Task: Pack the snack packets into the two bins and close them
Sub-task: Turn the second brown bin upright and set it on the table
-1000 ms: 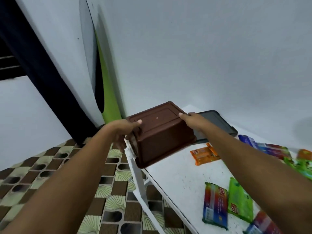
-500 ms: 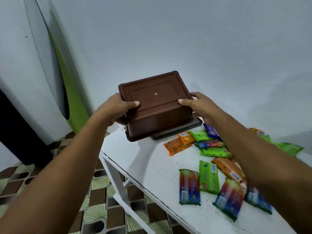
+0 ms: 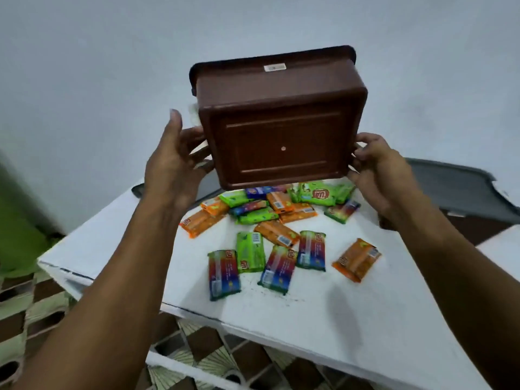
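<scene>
While left hand [image 3: 171, 175] and right hand [image 3: 380, 170] fingers [image 3: 363, 144] grasp it, brown bin [image 3: 281, 130], panelled base showing, white sticker [image 3: 275, 68]

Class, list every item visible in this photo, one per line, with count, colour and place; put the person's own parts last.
brown bin: one, brown, held above the table, base toward the camera
snack packets: many, overlapping, uncounted; orange, green and multicoloured; scattered on the table
left lid: one, dark grey, on the table behind the left grip
right lid: one, dark grey, far right, over something brown
table: one, white, centre
floor: one, brown and pale green tiles, below the table
left grip: one hand, holding the bin's left side
right grip: one hand, holding the bin's right side
</scene>
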